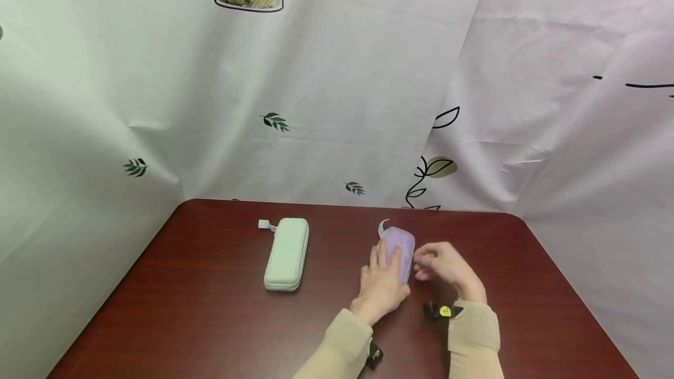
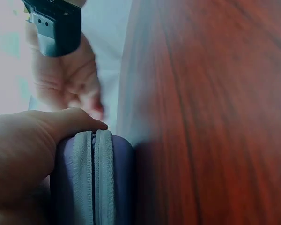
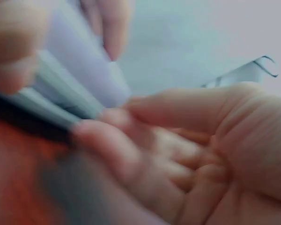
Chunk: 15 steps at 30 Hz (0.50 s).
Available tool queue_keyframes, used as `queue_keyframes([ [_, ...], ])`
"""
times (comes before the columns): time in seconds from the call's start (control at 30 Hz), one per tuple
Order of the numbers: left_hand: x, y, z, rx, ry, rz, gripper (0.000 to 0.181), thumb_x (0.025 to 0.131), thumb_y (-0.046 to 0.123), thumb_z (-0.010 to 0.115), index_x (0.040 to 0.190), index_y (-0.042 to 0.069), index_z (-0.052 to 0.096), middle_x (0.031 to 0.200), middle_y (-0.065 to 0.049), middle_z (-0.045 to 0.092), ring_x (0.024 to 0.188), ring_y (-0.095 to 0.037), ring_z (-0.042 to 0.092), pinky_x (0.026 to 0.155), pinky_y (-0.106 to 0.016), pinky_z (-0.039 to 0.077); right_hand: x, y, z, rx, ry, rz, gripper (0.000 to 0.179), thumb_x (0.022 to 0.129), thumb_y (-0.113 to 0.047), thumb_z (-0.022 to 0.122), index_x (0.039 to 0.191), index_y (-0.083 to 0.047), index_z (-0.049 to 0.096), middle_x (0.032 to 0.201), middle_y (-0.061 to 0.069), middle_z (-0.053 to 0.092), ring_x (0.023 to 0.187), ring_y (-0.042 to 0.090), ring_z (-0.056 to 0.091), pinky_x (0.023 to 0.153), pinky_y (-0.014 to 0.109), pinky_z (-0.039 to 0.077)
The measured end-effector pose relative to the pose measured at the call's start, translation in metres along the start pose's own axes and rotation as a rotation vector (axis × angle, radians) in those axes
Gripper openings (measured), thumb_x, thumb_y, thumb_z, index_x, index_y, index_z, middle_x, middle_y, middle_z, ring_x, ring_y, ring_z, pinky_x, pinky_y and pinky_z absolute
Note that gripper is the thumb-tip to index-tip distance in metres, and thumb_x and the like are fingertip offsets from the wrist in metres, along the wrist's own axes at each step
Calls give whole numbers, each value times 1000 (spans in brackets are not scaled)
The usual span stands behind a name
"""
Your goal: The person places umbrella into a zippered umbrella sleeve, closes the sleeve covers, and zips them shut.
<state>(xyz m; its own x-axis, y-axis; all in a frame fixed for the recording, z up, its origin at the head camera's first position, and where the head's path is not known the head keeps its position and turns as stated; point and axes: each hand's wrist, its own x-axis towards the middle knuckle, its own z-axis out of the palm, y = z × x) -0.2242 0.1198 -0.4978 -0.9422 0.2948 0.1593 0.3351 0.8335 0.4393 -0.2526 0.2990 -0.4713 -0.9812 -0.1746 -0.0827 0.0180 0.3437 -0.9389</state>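
A pale purple zip case (image 1: 398, 245) lies on the table, a light wrist strap (image 1: 381, 228) at its far end. My left hand (image 1: 380, 285) grips it, fingers spread over the top and thumb along the near side. The whitish zipper (image 2: 98, 173) runs along the case's edge beside that thumb. At the right side of the case is my right hand (image 1: 444, 265), its fingers curled. Blurred in the right wrist view, its thumb and forefinger pinch together right at the zipper line; the zipper pull is hidden between them.
A pale mint-green zip case (image 1: 286, 255) with a white strap (image 1: 266, 225) lies to the left on the dark red-brown table (image 1: 200, 309). Behind the table hangs a white patterned cloth (image 1: 337, 75). Each wrist wears a small black camera, such as the right one (image 1: 441, 310).
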Motion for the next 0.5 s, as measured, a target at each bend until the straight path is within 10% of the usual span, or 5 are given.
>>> queue_keyframes([
  [0.17,0,3,1,7,-18,5,85,74,31,78,148,17,39,158,-17,22,140,-37,30,95,-51,41,-6,-21,-14,-331,395,-171,15,90,-1,61,103,1,68,77,11,68,64,22,66,61,34,53],
  [0.23,1,4,1,10,-25,5,88,73,33,80,149,18,38,158,-16,22,140,-36,29,96,-50,40,-7,-29,-17,-482,432,-231,17,88,-1,63,103,-3,69,83,10,70,71,23,65,67,37,51],
  [0.5,1,1,-3,-19,-13,-3,105,66,35,87,150,8,30,151,-17,32,134,-33,37,99,-46,40,14,-34,-1,-900,-13,-493,41,73,7,71,112,-3,67,123,18,60,117,37,53,94,56,42],
])
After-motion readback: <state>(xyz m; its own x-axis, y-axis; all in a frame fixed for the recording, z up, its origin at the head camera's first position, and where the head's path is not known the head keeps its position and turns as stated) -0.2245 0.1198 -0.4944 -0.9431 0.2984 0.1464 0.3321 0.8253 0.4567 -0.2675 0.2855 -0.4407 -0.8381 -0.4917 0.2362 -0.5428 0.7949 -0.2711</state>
